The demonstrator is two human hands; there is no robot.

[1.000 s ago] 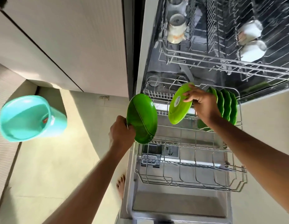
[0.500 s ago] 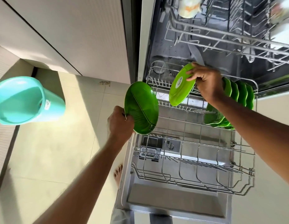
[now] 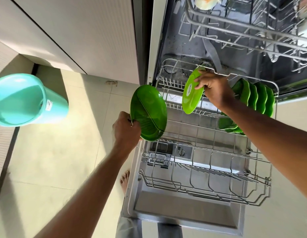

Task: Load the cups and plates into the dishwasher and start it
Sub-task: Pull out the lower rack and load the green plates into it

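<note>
Pale floor tiles (image 3: 51, 169) and white cabinet fronts (image 3: 90, 31) fill the left half of the frame, where a turquoise bucket (image 3: 29, 100) is seen at the left edge. A small white sticker (image 3: 49, 105) is carried on its side, but the print is too small to be read.

An open dishwasher (image 3: 152, 48) takes up the right half. Its lower rack (image 3: 209, 184) is drawn out over the lowered door (image 3: 183, 208). Its upper rack (image 3: 235, 30) is seen at the top right, with a blurred white cup (image 3: 205, 3) at the top edge.

A light green plate (image 3: 192, 95) is held on edge by the right hand (image 3: 216, 90) above the far part of the lower rack, right of centre. Its underside is turned towards the camera. An oval white label (image 3: 189, 89) is stuck there, and its lettering cannot be made out. The thumb is pressed on the underside and the fingers (image 3: 202, 70) are curled over the upper rim. Whether the plate touches the rack cannot be told.

A row of green plates (image 3: 255, 98) is stood upright in the rack just right of that hand.

A dark green plate (image 3: 149, 110) is gripped at its lower left rim by the left hand (image 3: 125, 129), fingers closed tightly round the edge. It is held just left of the rack, at centre frame.

A bare foot (image 3: 125, 181) is seen beside the door, below centre.
</note>
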